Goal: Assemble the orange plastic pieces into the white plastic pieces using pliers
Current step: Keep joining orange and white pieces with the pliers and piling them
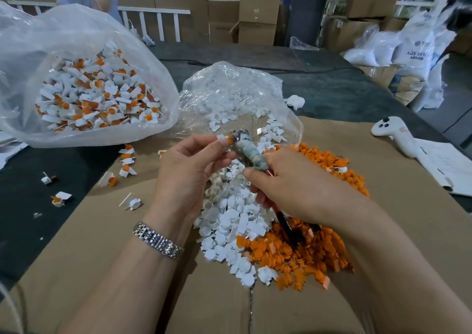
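Note:
My left hand (190,166) pinches a small white piece with an orange piece (228,138) at its fingertips. My right hand (288,183) grips the pliers (249,155), whose cloth-wrapped jaws meet that piece. Red and black handles stick out below my right palm. Under my hands lies a heap of loose white pieces (229,221). To its right and front spreads a heap of orange pieces (301,254). A big clear bag (84,96) at the left holds several joined white-and-orange pieces.
Flattened cardboard (127,257) covers the dark table (319,88). A crumpled clear bag (235,96) with white pieces lies behind my hands. Several joined pieces (126,165) are scattered at the left. A white controller (394,132) and papers (447,167) lie at the right. Boxes and a person stand behind.

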The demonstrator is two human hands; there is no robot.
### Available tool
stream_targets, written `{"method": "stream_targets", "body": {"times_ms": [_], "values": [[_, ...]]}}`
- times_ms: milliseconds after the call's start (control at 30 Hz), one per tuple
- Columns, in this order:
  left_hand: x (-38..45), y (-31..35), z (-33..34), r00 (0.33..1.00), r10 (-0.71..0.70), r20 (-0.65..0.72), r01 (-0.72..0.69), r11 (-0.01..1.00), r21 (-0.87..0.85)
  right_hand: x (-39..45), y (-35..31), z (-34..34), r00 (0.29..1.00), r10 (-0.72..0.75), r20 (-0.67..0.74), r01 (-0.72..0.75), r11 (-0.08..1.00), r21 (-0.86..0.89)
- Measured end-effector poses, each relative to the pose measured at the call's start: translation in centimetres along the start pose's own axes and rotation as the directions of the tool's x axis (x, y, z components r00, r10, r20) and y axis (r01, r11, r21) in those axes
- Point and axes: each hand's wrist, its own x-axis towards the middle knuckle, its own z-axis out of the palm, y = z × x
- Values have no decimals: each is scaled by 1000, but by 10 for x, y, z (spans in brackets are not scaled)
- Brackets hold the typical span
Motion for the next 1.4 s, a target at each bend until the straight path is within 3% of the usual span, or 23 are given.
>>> {"method": "stream_targets", "body": {"times_ms": [467, 700, 800, 867, 933, 1000, 1067, 1167, 1267, 1400], "values": [[0, 0, -2, 996, -87, 12, 88, 995, -39, 8, 7, 6, 993, -15, -121, 3, 995, -100], [-1, 3, 0, 998, -63, -15, 63, 998, 7, -1, 21, -24, 991, 23, 129, -46, 982, 182], [0, 4, -3, 999, -32, -36, 34, 998, 57, 0, 32, -38, 996, 87, 21, -89, 992, 87], [-1, 2, -6, 998, 1, -64, 11, 981, 192, 7, 43, -40, 988, 107, -114, -112, 993, -35], [1, -1, -13, 986, 87, -141, -17, 900, 435, 16, 57, -34, 973, 110, -203, -138, 982, -128], [4, -1, -24, 938, 261, -227, -36, 727, 685, 23, 73, -24, 957, 138, -257, -197, 955, -223], [9, 3, -34, 860, 417, -294, -8, 588, 809, 29, 89, -15, 939, 166, -300, -260, 916, -307], [15, 9, -45, 773, 535, -341, 76, 456, 887, 32, 100, -7, 924, 177, -340, -296, 893, -339], [15, 9, -45, 789, 552, -269, 69, 355, 932, 33, 104, -4, 938, 185, -294, -282, 900, -333], [10, 8, -37, 893, 405, -194, -3, 437, 899, 29, 102, -11, 955, 151, -255, -206, 957, -205]]}}
